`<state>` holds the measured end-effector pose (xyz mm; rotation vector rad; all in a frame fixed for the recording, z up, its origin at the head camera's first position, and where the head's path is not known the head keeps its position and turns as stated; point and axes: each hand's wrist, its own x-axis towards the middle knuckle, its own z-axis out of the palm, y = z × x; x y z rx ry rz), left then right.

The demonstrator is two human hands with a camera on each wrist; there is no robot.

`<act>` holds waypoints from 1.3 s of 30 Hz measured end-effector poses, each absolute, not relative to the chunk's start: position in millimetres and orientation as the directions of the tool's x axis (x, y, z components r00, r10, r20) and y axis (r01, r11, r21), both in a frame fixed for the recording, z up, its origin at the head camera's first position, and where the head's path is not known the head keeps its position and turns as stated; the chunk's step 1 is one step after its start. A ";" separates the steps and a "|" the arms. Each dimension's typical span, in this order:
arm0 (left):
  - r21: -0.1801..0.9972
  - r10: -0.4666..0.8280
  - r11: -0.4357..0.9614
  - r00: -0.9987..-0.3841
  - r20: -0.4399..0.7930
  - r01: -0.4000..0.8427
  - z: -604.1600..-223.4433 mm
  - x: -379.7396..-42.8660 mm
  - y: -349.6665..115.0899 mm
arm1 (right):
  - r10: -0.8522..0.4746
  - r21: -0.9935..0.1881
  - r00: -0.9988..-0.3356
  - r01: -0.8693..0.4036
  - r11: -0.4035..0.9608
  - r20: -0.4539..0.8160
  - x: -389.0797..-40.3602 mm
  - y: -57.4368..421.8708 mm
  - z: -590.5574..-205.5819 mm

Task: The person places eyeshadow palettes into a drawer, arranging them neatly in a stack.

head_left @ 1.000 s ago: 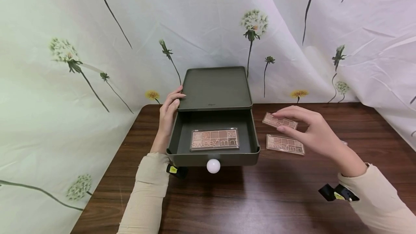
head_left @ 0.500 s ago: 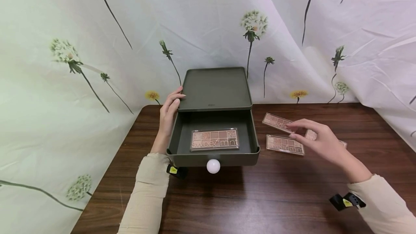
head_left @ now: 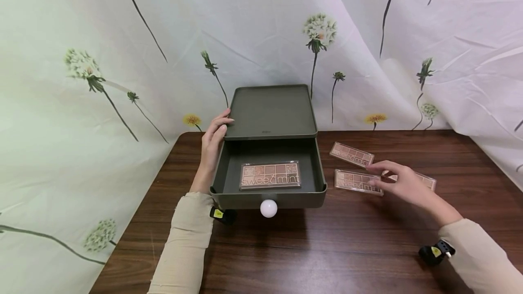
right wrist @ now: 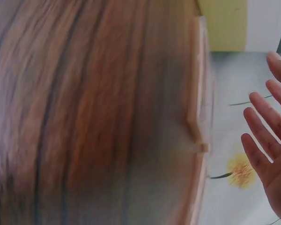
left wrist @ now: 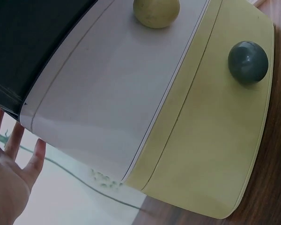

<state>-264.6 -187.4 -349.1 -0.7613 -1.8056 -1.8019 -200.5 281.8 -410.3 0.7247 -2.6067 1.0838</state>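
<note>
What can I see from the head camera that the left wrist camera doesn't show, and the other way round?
Only the head view shows the palette in the open drawer and the white knob. Only the left wrist view shows the white drawer with its yellow knob, and the yellow drawer with its dark knob. Both show the left hand, the table and the flowered cloth.

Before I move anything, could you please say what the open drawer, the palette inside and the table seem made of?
Drawer: probably plastic, matte dark grey, with smooth rounded corners.
Palette: likely a clear, glossy plastic case, since colours show through.
Table: wood or laminate, slightly glossy, with brown grain and reflections.
</note>
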 end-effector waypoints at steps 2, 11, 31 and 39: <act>0.733 0.054 -0.024 -0.731 0.680 0.680 -349.0 -264.3 -187.1 | -0.369 -0.590 -0.850 -0.526 0.613 0.376 -203.3 284.8 -415.2; 0.730 0.052 -0.026 -0.729 0.683 0.683 -349.6 -264.4 -188.0 | -0.440 -0.540 -0.859 -0.507 0.671 0.261 -214.1 287.7 -424.0; 0.743 0.043 -0.066 -0.742 0.669 0.666 -350.7 -265.4 -187.2 | -0.451 -0.513 -0.887 -0.432 0.741 0.096 -225.5 273.7 -433.5; 0.731 0.048 -0.049 -0.729 0.682 0.681 -350.4 -266.5 -187.7 | -0.443 -0.497 -0.892 -0.426 0.756 0.091 -225.2 269.8 -429.4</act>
